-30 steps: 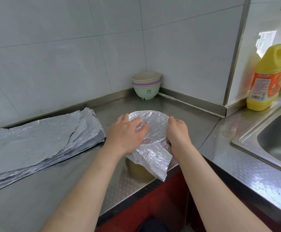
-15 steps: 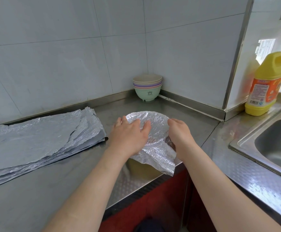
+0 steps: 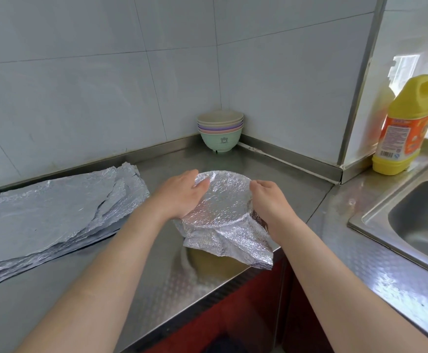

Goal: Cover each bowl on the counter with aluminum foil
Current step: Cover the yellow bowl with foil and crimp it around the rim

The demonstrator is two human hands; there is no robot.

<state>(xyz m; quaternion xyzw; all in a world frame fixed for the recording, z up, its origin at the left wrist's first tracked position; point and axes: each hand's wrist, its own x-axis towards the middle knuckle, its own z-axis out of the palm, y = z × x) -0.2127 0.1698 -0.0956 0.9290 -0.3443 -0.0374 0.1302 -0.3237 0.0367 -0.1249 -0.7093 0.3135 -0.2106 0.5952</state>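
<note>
A bowl wrapped in crinkled aluminum foil (image 3: 223, 200) stands on the steel counter (image 3: 157, 276) near its front edge. The bowl itself is hidden under the foil. My left hand (image 3: 179, 193) cups the left side of the rim, thumb on top of the foil. My right hand (image 3: 269, 202) grips the right side, fingers curled down over the edge. A loose foil flap (image 3: 246, 250) sticks out toward me. A stack of several uncovered pastel bowls (image 3: 220, 131) sits in the back corner.
A pile of foil sheets (image 3: 50, 212) lies on the counter to the left. A yellow detergent bottle (image 3: 406, 128) stands at the right by the wall, beside a steel sink (image 3: 421, 217). Tiled walls close off the back.
My left hand has slid from the top of the foil to the left side of the rim, so more of the flat foil top shows. My right hand stays on the right side.
</note>
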